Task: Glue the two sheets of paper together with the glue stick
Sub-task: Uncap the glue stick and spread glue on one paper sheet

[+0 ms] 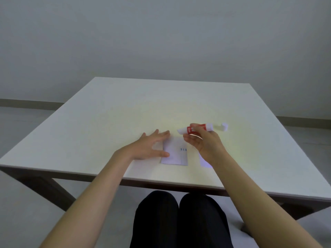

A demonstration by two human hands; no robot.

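A small white sheet of paper (176, 152) with blue marks lies flat near the table's front edge. My left hand (150, 145) rests with spread fingers on its left side, pressing it down. My right hand (203, 143) holds a red and white glue stick (196, 129) above the sheet's right upper corner, its uncapped white tip pointing left. A second white sheet (204, 162) lies to the right, mostly hidden under my right wrist. The white cap (223, 126) stands on the table just right of the stick.
The white table (125, 111) carries only these items. Its front edge runs just below the sheets. My dark-clothed knees (179, 217) sit under it. A grey wall stands behind.
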